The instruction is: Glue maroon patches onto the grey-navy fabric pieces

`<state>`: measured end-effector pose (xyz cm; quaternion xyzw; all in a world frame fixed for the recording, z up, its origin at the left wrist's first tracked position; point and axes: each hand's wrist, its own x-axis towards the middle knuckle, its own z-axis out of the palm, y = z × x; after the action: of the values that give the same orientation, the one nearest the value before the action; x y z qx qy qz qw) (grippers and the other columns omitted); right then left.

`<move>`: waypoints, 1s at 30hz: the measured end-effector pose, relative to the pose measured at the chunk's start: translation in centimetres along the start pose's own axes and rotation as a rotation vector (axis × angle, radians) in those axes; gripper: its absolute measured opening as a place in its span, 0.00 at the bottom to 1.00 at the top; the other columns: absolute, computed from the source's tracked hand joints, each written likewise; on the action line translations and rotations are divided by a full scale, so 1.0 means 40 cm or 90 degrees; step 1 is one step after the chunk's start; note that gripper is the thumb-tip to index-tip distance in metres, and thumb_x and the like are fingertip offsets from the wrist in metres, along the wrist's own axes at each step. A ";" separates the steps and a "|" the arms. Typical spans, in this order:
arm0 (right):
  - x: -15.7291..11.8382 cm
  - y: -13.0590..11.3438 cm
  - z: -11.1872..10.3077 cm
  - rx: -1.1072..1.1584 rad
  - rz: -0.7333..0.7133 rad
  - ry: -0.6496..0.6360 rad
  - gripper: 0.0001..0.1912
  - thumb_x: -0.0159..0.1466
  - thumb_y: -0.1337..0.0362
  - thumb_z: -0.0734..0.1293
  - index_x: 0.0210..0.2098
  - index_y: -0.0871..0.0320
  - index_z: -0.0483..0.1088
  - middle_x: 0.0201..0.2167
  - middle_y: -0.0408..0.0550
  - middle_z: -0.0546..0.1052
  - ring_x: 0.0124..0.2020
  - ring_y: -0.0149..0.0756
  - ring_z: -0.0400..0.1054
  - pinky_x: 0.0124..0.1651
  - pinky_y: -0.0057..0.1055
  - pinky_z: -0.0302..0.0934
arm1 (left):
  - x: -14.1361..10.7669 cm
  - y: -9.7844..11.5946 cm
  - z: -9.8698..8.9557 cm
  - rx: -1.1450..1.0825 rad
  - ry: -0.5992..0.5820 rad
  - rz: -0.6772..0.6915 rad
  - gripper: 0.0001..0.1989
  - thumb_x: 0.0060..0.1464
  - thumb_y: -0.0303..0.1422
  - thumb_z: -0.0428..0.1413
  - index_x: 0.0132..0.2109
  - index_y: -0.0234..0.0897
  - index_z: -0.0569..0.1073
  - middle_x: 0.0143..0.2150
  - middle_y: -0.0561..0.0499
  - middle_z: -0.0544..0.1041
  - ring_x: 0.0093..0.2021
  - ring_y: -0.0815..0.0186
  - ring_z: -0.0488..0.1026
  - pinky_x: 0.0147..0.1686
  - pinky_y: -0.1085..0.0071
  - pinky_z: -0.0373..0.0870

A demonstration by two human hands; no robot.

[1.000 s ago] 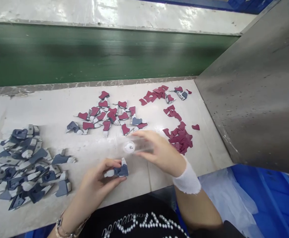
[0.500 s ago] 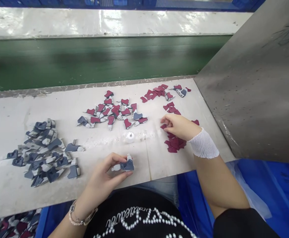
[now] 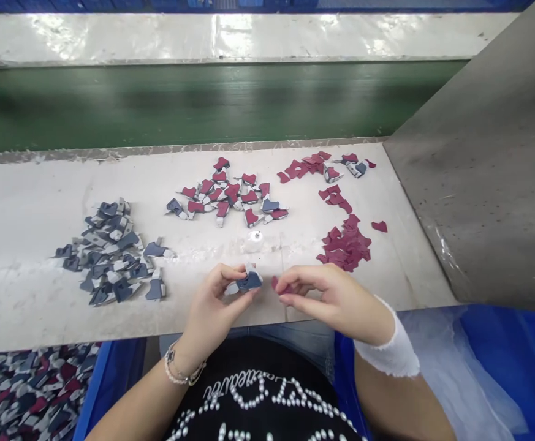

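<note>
Fingers (image 3: 300, 285) pinch thin maroon fabric (image 3: 275, 283)

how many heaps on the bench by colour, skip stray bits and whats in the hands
blue-grey heap: 1
red-and-blue heap: 1
red heaps: 3
total: 5
</note>
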<state>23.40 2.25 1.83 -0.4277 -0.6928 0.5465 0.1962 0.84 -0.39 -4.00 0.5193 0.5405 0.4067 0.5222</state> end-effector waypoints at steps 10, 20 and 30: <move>0.032 -0.012 0.064 0.076 0.007 0.075 0.02 0.66 0.67 0.68 0.38 0.54 0.74 0.36 0.43 0.80 0.38 0.37 0.75 0.42 0.33 0.69 | 0.006 -0.004 -0.003 0.000 0.008 0.089 0.10 0.53 0.26 0.63 0.40 0.40 0.71 0.52 0.46 0.71 0.47 0.63 0.77 0.43 0.69 0.78; 0.055 0.005 0.082 0.275 0.113 0.123 0.07 0.60 0.63 0.74 0.33 0.55 0.71 0.30 0.42 0.81 0.34 0.36 0.77 0.39 0.34 0.70 | -0.005 -0.011 -0.010 0.070 0.036 0.199 0.13 0.51 0.21 0.62 0.42 0.41 0.73 0.47 0.48 0.71 0.47 0.62 0.74 0.45 0.65 0.77; 0.068 0.001 0.069 0.287 0.135 0.114 0.12 0.57 0.58 0.76 0.29 0.58 0.72 0.25 0.43 0.78 0.27 0.32 0.72 0.33 0.30 0.66 | 0.002 -0.006 -0.015 0.138 0.027 0.267 0.11 0.53 0.25 0.64 0.43 0.40 0.73 0.46 0.47 0.72 0.50 0.59 0.73 0.45 0.61 0.77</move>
<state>19.86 2.83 0.35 -0.4902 -0.4848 0.6643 0.2887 0.22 -0.29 -4.19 0.6647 0.4723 0.4563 0.3563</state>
